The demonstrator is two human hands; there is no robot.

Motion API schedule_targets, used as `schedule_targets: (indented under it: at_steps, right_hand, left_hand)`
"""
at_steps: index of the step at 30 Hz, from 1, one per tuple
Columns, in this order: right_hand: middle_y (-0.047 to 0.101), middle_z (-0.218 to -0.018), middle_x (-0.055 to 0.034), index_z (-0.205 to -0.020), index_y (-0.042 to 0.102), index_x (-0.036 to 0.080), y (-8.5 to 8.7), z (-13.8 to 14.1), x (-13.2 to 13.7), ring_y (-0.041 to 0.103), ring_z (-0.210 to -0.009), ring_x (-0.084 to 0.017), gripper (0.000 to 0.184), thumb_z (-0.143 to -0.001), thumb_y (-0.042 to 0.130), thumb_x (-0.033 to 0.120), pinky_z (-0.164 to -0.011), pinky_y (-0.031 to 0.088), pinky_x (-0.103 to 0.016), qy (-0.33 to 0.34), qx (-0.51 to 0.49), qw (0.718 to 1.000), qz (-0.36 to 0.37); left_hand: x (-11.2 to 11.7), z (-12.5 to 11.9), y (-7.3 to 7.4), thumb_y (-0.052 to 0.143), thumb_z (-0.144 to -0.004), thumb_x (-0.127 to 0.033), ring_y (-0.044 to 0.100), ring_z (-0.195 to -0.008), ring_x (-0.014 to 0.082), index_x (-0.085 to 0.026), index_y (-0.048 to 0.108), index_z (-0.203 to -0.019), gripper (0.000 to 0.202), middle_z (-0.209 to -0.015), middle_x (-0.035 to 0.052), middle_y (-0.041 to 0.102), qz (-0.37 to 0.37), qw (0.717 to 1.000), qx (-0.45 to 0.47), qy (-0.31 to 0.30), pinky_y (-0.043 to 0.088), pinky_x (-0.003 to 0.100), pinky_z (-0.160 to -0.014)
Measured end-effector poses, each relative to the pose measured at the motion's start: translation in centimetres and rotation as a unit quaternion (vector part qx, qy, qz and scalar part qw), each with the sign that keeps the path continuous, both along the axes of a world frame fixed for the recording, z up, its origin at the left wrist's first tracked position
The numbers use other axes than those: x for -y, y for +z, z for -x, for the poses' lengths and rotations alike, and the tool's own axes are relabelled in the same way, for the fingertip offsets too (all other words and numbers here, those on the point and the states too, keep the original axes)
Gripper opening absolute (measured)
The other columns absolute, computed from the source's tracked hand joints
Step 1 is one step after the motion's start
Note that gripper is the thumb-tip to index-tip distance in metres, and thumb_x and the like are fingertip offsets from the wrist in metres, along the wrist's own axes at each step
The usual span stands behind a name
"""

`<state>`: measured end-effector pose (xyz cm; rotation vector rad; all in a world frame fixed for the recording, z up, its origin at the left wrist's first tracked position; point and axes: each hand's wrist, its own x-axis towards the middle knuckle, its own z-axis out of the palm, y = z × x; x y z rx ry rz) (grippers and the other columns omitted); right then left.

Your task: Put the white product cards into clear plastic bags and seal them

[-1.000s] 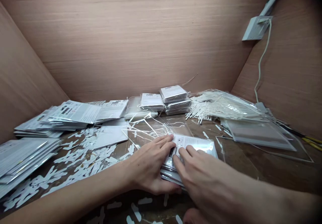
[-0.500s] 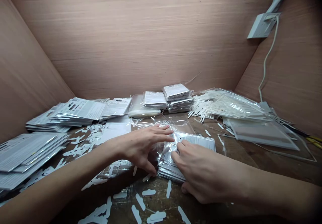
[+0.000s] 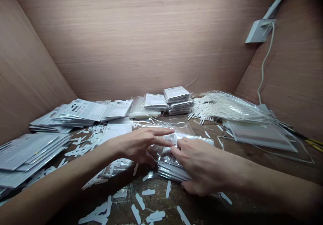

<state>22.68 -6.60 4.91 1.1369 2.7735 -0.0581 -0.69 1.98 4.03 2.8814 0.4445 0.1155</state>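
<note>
Head view: on the brown table (image 3: 158, 184), a stack of packs (image 3: 171, 171) is partly covered by the curled right hand (image 3: 199, 166); whether it is gripped cannot be told. It seems light, stiff and slippery, best held by its edges. The left hand (image 3: 137, 147) is spread open beside it. Behind, printed cards (image 3: 176, 92) are held in clear bags (image 3: 180, 107); white tabs (image 3: 136, 214) are scattered
</note>
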Motion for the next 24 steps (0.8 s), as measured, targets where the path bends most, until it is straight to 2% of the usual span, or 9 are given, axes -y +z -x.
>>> schedule_targets:
  at_steps: [3, 5, 7, 8, 11, 14, 19, 21, 24]
  right_hand:
    - [0.067, -0.093, -0.0187, -0.107, 0.067, 0.007, 0.3, -0.3, -0.2, 0.064, -0.079, -0.031, 0.045, -0.076, 0.068, 0.04, -0.068, 0.05, -0.041, 0.002, 0.001, 1.0, -0.003]
    - [0.068, -0.097, -0.0164, -0.112, 0.065, 0.009, 0.2, -0.7, -0.5, 0.063, -0.081, -0.03, 0.05, -0.073, 0.07, 0.039, -0.069, 0.049, -0.039, 0.006, -0.024, 1.0, 0.005]
    - [0.068, -0.098, -0.0129, -0.11, 0.065, 0.013, 0.1, -1.0, -0.9, 0.062, -0.082, -0.027, 0.048, -0.07, 0.071, 0.038, -0.069, 0.047, -0.037, 0.014, -0.052, 0.998, 0.015]
    - [0.068, -0.097, -0.0114, -0.106, 0.065, 0.014, 0.0, -1.1, -1.1, 0.061, -0.081, -0.026, 0.044, -0.069, 0.071, 0.037, -0.068, 0.046, -0.036, 0.018, -0.059, 0.998, 0.017]
    - [0.065, -0.089, -0.0085, -0.095, 0.064, 0.016, -0.1, -1.4, -1.7, 0.057, -0.076, -0.023, 0.037, -0.067, 0.071, 0.039, -0.065, 0.042, -0.034, 0.021, -0.051, 0.998, 0.014]
    - [0.063, -0.084, -0.0061, -0.091, 0.061, 0.017, -0.1, -1.4, -2.0, 0.053, -0.071, -0.021, 0.037, -0.065, 0.073, 0.042, -0.061, 0.037, -0.033, 0.021, -0.049, 0.999, 0.0]
    - [0.058, -0.077, -0.0038, -0.092, 0.059, 0.018, 0.1, -1.5, -2.0, 0.047, -0.063, -0.019, 0.034, -0.07, 0.069, 0.042, -0.055, 0.033, -0.032, 0.027, -0.031, 0.999, -0.034]
    - [0.059, -0.077, -0.0043, -0.097, 0.061, 0.016, 0.2, -1.4, -1.5, 0.049, -0.064, -0.02, 0.041, -0.073, 0.07, 0.048, -0.056, 0.036, -0.033, 0.021, -0.021, 0.998, -0.048]
    - [0.064, -0.092, -0.012, -0.106, 0.065, 0.011, -0.2, -0.8, -0.3, 0.058, -0.077, -0.027, 0.055, -0.076, 0.073, 0.056, -0.064, 0.046, -0.038, 0.024, 0.024, 0.993, -0.109]
  left_hand:
    - [0.5, -0.4, 0.0, 0.089, -0.073, -0.032, 0.042, -0.151, 0.0342, -0.03, 0.054, -0.149, 0.084, -0.167, 0.0106, 0.036, -0.022, 0.999, 0.024, -0.042, 0.037, 0.053, -0.124]
    - [1.2, -1.0, -0.2, 0.092, -0.067, -0.045, 0.042, -0.15, 0.0361, -0.025, 0.053, -0.149, 0.093, -0.164, 0.0135, 0.042, -0.047, 0.997, 0.032, -0.057, 0.032, 0.055, -0.126]
    - [2.2, -1.6, -0.7, 0.091, -0.063, -0.056, 0.046, -0.147, 0.039, -0.017, 0.052, -0.148, 0.102, -0.159, 0.0185, 0.048, -0.091, 0.994, 0.042, -0.034, 0.034, 0.057, -0.124]
    - [2.6, -1.9, -1.0, 0.089, -0.065, -0.057, 0.05, -0.143, 0.0395, -0.014, 0.054, -0.145, 0.098, -0.155, 0.0203, 0.052, -0.118, 0.992, 0.046, -0.014, 0.037, 0.057, -0.121]
    - [3.5, -2.6, -1.9, 0.082, -0.077, -0.045, 0.066, -0.12, 0.0342, -0.014, 0.066, -0.115, 0.052, -0.127, 0.0166, 0.073, -0.183, 0.982, 0.039, 0.002, 0.049, 0.05, -0.105]
    - [3.7, -3.1, -2.8, 0.072, -0.083, -0.031, 0.07, -0.096, 0.0269, -0.015, 0.066, -0.098, 0.022, -0.099, 0.0097, 0.078, -0.24, 0.968, 0.047, -0.059, 0.055, 0.043, -0.091]
    - [3.3, -3.4, -4.2, 0.057, -0.091, -0.015, 0.072, -0.091, 0.0265, -0.005, 0.067, -0.104, 0.019, -0.098, 0.0153, 0.077, -0.364, 0.918, 0.107, -0.118, 0.058, 0.04, -0.085]
    - [3.0, -3.4, -4.4, 0.056, -0.093, -0.016, 0.073, -0.093, 0.0276, -0.003, 0.067, -0.109, 0.024, -0.099, 0.0184, 0.077, -0.387, 0.904, 0.128, -0.132, 0.059, 0.04, -0.084]
    - [2.3, -3.3, -4.2, 0.052, -0.096, -0.015, 0.073, -0.081, 0.0251, -0.006, 0.067, -0.099, 0.018, -0.088, 0.0154, 0.077, -0.391, 0.897, 0.156, -0.137, 0.06, 0.038, -0.077]
